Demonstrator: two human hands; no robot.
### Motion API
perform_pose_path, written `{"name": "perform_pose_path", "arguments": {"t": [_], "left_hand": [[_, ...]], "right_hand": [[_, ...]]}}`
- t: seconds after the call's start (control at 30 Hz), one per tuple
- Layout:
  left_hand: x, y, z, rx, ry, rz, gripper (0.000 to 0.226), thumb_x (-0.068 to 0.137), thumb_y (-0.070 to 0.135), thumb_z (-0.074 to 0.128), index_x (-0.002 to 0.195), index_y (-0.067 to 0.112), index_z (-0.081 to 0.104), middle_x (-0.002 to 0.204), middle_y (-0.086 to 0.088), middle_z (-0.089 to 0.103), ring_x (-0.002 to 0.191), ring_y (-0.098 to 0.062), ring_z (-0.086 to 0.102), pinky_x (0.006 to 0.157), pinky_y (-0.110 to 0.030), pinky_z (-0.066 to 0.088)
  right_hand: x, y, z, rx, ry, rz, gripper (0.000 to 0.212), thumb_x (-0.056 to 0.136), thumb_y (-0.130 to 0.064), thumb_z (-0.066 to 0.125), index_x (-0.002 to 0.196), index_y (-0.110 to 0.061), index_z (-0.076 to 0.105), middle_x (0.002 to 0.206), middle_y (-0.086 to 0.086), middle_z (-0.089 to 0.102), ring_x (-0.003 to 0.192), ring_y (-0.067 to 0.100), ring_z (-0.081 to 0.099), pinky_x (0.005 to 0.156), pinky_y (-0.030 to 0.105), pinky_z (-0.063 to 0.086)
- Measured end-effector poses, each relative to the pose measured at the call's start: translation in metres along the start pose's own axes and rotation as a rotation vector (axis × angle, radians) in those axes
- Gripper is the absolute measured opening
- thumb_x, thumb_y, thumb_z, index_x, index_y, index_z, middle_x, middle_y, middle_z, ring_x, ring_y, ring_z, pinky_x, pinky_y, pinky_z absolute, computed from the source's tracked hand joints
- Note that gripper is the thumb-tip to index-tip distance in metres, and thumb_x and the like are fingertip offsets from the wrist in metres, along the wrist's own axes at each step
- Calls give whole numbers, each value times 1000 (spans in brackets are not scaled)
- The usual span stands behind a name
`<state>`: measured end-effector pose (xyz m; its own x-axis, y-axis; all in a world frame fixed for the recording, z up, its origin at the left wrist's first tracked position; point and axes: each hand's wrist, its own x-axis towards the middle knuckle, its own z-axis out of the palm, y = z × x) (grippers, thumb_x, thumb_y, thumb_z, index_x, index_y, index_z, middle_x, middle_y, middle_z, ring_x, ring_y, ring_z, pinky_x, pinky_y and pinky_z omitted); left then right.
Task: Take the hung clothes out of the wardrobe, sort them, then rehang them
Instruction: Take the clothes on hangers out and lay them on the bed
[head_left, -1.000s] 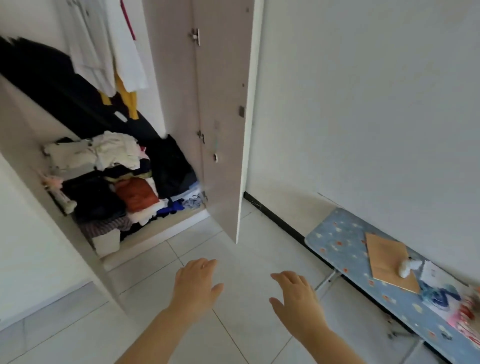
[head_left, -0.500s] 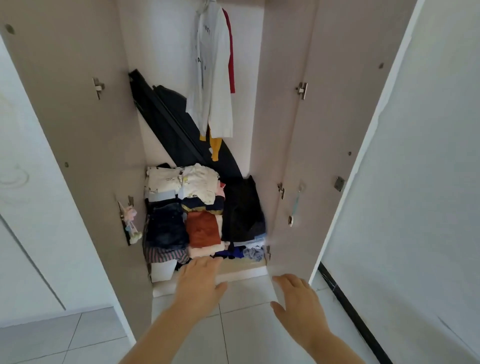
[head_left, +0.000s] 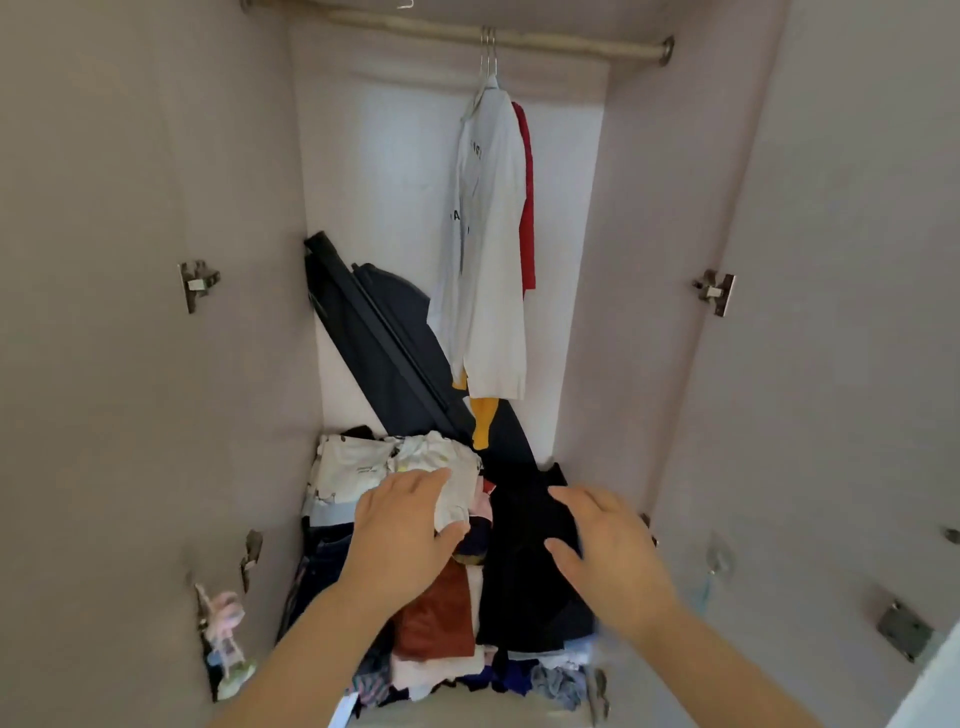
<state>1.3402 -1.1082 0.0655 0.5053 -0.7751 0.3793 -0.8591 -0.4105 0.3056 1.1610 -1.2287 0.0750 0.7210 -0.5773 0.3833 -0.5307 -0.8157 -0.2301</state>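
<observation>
A: Which step of the task is this, do you think?

B: The first one, I judge: the taking out. The white shirt (head_left: 488, 249), a red piece (head_left: 527, 208) behind it and a yellow piece (head_left: 482, 423) showing under its hem all hang on the rail (head_left: 571, 47), in the upper middle of the frame. Nothing is taken off yet.

A: And where are the hands?

B: Both are low, in the lower middle of the frame, well below the shirt. The left hand (head_left: 400, 525) is in front of the folded pile (head_left: 353, 467) on the wardrobe (head_left: 156, 364) floor. The right hand (head_left: 608, 551) is in front of a black cloth (head_left: 524, 587).

A: Do the fingers hold something?

B: No. The left fingers (head_left: 415, 480) are stretched and a little spread, with the thumb out. The right fingers (head_left: 582, 496) are relaxed and slightly bent. Neither hand grips anything. Whether they touch the pile I cannot tell; they seem only to be in front of it.

A: What does the next move need?

B: In my opinion the hands must go up to the hangers (head_left: 488, 52) and lift a hook over the rail. The hooks sit close together, so one must choose: a single hanger, or all at once. The cloth is soft and will swing, and the dark case (head_left: 384, 332) leaning just beside it may catch it.
</observation>
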Motion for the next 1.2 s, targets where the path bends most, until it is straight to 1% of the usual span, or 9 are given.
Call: {"name": "perform_pose_path", "arguments": {"t": [0.1,0.2,0.4,0.5,0.6,0.7,0.9,1.03,1.2], "left_hand": [[72,-13,-16,-34,99,8,60,89,50,47,142,29,29,142,6,39,132,-14,30,109,-32,22],[143,-23,-42,-92,216,4,59,89,50,47,141,28,31,140,5,42,131,-14,31,108,-33,24],[258,-40,-91,-92,394,41,57,90,46,49,141,26,32,142,4,40,133,-15,30,107,-32,23],[313,-48,-107,-90,490,37,56,90,44,49,140,26,35,141,5,42,132,-14,32,106,-31,24],[364,-55,-117,-72,549,30,56,90,45,48,141,26,33,141,5,41,131,-13,33,107,-32,25],[415,-56,-129,-126,610,8,55,90,45,48,140,27,34,140,5,43,131,-13,34,107,-31,26],[503,-55,-143,-117,709,20,53,90,41,51,138,23,38,136,1,46,128,-16,38,107,-31,29],[548,-61,-146,-120,715,62,52,89,40,53,137,22,40,135,0,47,126,-16,40,107,-34,31],[596,-73,-149,-121,715,116,52,89,40,53,137,24,39,136,3,46,127,-15,39,107,-35,30]], "right_hand": [[78,-10,-11,16,76,-74,48,90,-29,55,136,-25,41,136,-7,43,123,11,38,102,19,28],[155,-18,-28,-9,197,-140,47,90,-23,57,135,-22,46,136,-2,46,124,17,41,103,23,28],[298,-35,-68,-50,374,-287,46,92,-26,52,137,-24,41,138,-4,43,125,15,38,105,23,28],[368,-43,-82,-36,433,-392,44,93,-21,51,136,-21,42,138,-2,43,125,15,37,104,21,28],[435,-55,-94,-11,498,-512,44,93,-18,51,136,-17,43,137,1,42,126,16,36,102,22,29],[500,-69,-109,17,558,-580,47,91,-17,52,136,-16,42,135,2,41,123,18,36,99,24,31],[605,-64,-128,-66,619,-575,50,89,-17,52,137,-14,38,138,2,36,127,21,33,104,29,28],[653,-23,-136,-155,702,-514,49,89,-20,50,137,-16,40,140,0,37,130,21,29,104,23,17],[694,25,-148,-117,781,-372,45,92,-25,50,135,-14,43,138,4,44,126,23,37,104,31,27]]}}
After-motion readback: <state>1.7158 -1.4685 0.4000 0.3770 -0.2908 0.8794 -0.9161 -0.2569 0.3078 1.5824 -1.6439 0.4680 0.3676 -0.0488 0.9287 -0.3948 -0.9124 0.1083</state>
